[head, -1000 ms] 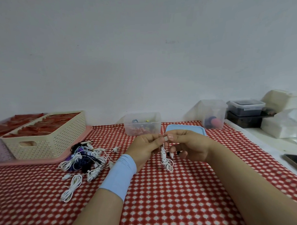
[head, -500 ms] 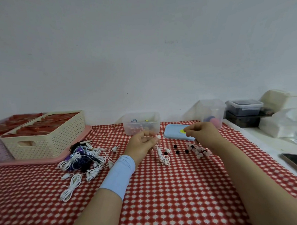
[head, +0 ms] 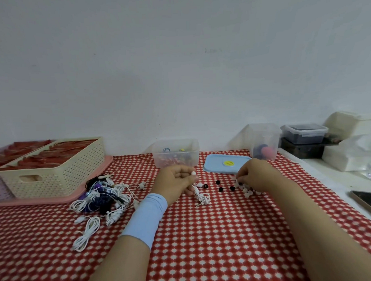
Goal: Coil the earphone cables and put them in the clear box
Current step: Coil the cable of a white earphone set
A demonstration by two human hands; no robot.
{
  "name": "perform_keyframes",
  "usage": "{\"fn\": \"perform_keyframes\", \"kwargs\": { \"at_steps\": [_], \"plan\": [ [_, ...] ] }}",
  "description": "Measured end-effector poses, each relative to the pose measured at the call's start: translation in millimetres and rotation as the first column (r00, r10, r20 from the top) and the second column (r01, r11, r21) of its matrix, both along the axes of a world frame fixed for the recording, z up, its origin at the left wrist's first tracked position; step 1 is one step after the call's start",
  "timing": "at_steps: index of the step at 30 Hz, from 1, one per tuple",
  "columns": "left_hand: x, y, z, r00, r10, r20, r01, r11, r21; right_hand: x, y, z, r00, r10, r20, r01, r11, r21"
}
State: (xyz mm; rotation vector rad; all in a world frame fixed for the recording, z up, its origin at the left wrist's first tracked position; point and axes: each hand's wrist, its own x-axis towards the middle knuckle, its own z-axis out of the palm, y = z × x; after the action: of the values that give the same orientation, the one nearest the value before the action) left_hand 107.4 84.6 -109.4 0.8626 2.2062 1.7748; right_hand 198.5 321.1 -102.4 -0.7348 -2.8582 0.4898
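Observation:
My left hand pinches a white earphone by its earbud end, and the bundled cable hangs down onto the red checked cloth. My right hand is lowered with curled fingers over a small heap of white ear tips; whether it holds one is hidden. A few black ear tips lie between my hands. The clear box stands open behind my left hand with some coiled items inside. Its blue lid lies to the right.
A tangled pile of white, black and purple earphones lies at the left. A cream basket sits on a pink tray at far left. A tall clear container, dark boxes and a phone are at the right.
My right hand left the earphone, moved right and dropped onto the ear tips. My left hand kept the earphone and lowered slightly, so the cable now rests on the cloth.

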Motion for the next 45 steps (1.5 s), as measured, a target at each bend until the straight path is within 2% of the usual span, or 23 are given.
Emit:
{"fn": "perform_keyframes", "kwargs": {
  "at_steps": [6,10,14,17,19,21,24,27,31,33,38,45],
  "plan": [
    [-3.2,-3.3,-0.3,0.997,0.043,-0.071,-0.047,0.998,-0.05,2.6,-5.0,3.9,1.0,0.008,-0.022,-0.008,1.0,-0.025],
    [-12.3,-4.7,-4.9,0.972,0.089,-0.218,-0.129,0.975,-0.179,1.4,-18.0,6.5,0.983,0.047,-0.175,-0.062,0.995,-0.083],
    [-22.7,-7.0,-10.0,0.935,0.104,-0.339,-0.265,0.841,-0.472,-5.5,-40.4,3.9,0.97,0.154,-0.187,-0.179,0.976,-0.126],
    [-24.0,-6.3,-8.6,0.904,0.072,-0.421,-0.333,0.736,-0.59,-10.3,-49.9,0.3,0.963,0.211,-0.167,-0.226,0.971,-0.074],
    [-23.4,-4.2,-6.8,0.845,0.047,-0.532,-0.406,0.704,-0.583,-11.8,-51.8,0.2,0.957,0.234,-0.17,-0.249,0.966,-0.074],
    [-23.3,0.5,-6.8,0.808,0.01,-0.59,-0.412,0.724,-0.553,-12.3,-52.3,-0.2,0.955,0.246,-0.166,-0.261,0.962,-0.078],
    [-22.5,7.5,-8.8,0.799,-0.093,-0.594,-0.344,0.74,-0.578,-12.7,-51.4,-2.0,0.953,0.266,-0.147,-0.281,0.956,-0.088],
    [-22.2,12.3,-11.2,0.831,-0.131,-0.54,-0.285,0.734,-0.617,-12.3,-47.6,-2.0,0.948,0.294,-0.124,-0.309,0.942,-0.132],
    [-22.4,13.6,-12.6,0.87,-0.055,-0.49,-0.275,0.771,-0.574,-12.6,-44.5,-1.6,0.951,0.268,-0.154,-0.291,0.946,-0.146],
    [-19.8,11.3,-13.3,0.886,-0.023,-0.462,-0.248,0.82,-0.516,-12.7,-45.5,-1.9,0.944,0.281,-0.175,-0.306,0.942,-0.137],
    [-10.9,5.9,-10.7,0.948,0.057,-0.312,-0.145,0.952,-0.269,-15.0,-52.9,-6.2,0.94,0.323,-0.107,-0.33,0.942,-0.064],
    [-9.1,4.1,-3.7,0.979,0.125,-0.16,-0.127,0.992,-0.005,-18.3,-61.3,-5.4,0.937,0.325,-0.129,-0.326,0.945,0.011]
  ]
}}
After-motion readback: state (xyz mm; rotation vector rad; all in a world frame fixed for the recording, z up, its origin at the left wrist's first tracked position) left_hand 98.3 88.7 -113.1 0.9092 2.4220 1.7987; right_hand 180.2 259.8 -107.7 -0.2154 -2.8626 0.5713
